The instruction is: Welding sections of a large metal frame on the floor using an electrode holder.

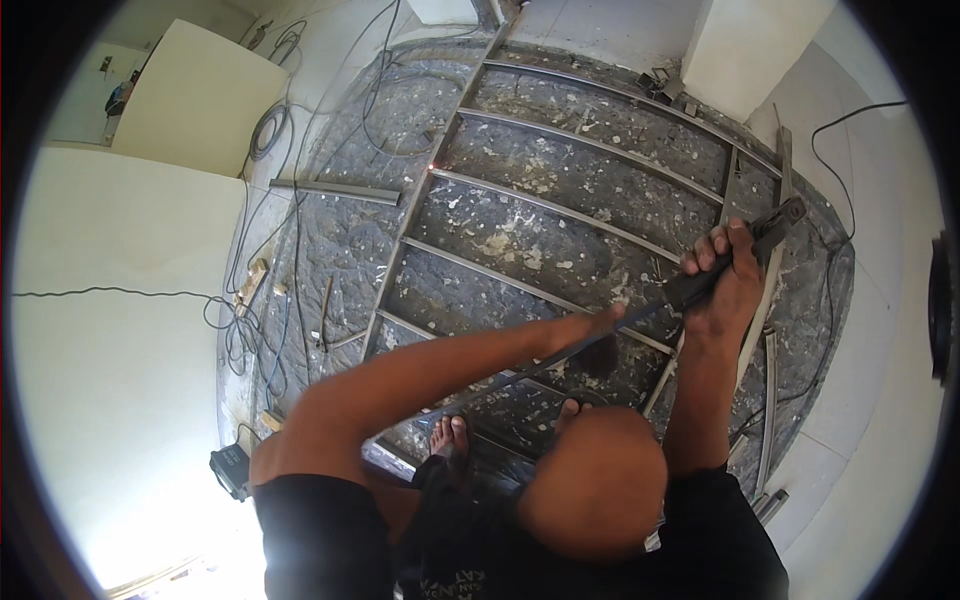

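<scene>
Here, a black handheld tool (pixel 772 235) enclosed in the grip of the right hand (pixel 725 272), above a ladder-like metal frame (pixel 560 207); alongside, a dark cable (pixel 640 315) near the left hand (pixel 595 324), grip impossible to tell; beneath, paint-spattered floor (pixel 500 242).

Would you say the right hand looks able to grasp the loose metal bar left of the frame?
Probably not: the right hand is closed around a black tool, and the loose metal bar lies beyond the left side of the metal frame.
</scene>
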Tool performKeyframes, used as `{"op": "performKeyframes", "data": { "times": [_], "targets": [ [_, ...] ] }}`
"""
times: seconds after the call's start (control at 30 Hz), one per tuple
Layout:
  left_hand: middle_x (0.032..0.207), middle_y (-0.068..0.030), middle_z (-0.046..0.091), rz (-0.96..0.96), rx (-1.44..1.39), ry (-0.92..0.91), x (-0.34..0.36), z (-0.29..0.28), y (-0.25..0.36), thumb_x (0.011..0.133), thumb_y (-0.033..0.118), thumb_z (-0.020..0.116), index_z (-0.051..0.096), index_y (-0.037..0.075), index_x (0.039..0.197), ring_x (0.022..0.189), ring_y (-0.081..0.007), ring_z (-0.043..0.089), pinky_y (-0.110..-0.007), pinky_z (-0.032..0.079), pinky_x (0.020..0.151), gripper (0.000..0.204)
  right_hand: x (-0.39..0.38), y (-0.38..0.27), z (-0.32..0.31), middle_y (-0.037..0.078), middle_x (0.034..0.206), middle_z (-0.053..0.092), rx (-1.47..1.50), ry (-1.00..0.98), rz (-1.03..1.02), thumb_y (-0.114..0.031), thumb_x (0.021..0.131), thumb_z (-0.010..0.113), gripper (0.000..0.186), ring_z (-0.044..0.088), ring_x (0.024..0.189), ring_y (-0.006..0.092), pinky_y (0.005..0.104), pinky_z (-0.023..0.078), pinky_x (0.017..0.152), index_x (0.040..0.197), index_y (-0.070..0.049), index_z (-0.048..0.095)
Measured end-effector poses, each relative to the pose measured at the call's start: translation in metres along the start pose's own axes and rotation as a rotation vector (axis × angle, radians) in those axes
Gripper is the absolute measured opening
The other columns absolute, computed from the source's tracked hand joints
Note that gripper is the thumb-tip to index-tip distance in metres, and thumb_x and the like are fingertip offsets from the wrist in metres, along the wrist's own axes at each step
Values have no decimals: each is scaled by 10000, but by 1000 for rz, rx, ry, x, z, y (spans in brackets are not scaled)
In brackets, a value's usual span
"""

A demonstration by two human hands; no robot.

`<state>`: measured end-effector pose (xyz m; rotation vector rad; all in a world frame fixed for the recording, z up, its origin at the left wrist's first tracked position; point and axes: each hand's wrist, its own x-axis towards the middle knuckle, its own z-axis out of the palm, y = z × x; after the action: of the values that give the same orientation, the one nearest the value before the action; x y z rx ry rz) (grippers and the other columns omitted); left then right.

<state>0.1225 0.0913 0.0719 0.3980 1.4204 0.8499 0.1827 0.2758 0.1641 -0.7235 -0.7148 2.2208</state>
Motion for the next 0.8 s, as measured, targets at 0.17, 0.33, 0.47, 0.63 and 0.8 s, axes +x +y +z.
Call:
{"op": "performKeyframes", "data": {
  "times": [0.17, 0.33, 0.47, 0.63, 0.8],
  "targets": [
    [1030, -146, 656, -405, -19, -79, -90, -27, 7, 935, 713, 304, 659, -7, 1054, 980, -218, 583, -379, 439, 930, 811, 11, -31, -3, 11, 717, 463, 18, 22, -61, -114, 924, 592, 105, 466, 572, 128, 309, 413, 493, 963, -31, 541],
    [1017, -185, 676, -403, 144, -40, -148, -69, 69, 946, 656, 395, 656, -41, 1053, 973, -303, 618, -397, 443, 933, 752, 15, -53, -21, 21, 718, 465, -90, 19, -143, -131, 927, 601, 152, 477, 573, 135, 314, 423, 494, 1000, -12, 541],
    [1048, -199, 675, -427, 368, -141, -138, -80, 97, 948, 643, 408, 665, -36, 1046, 1007, -320, 620, -405, 429, 959, 733, 8, -52, -18, 29, 702, 477, -283, 27, -168, -138, 914, 626, 173, 490, 545, 132, 295, 424, 463, 981, 1, 546],
    [1118, -246, 653, -341, 774, -155, -95, -89, 83, 924, 591, 504, 671, -16, 1065, 1102, -346, 608, -396, 430, 978, 646, -7, -54, -26, 16, 609, 513, -650, 42, -178, -143, 888, 643, 140, 484, 459, 106, 265, 406, 413, 910, -26, 570],
    [1180, -211, 610, -105, 1140, -38, -27, -129, 60, 818, 350, 702, 652, 5, 1066, 1131, -426, 536, -472, 450, 943, 427, -10, -32, -98, 87, 609, 571, -1096, 299, -221, -119, 855, 642, 162, 577, 537, 200, 340, 444, 504, 935, 6, 579]
  ]
}}
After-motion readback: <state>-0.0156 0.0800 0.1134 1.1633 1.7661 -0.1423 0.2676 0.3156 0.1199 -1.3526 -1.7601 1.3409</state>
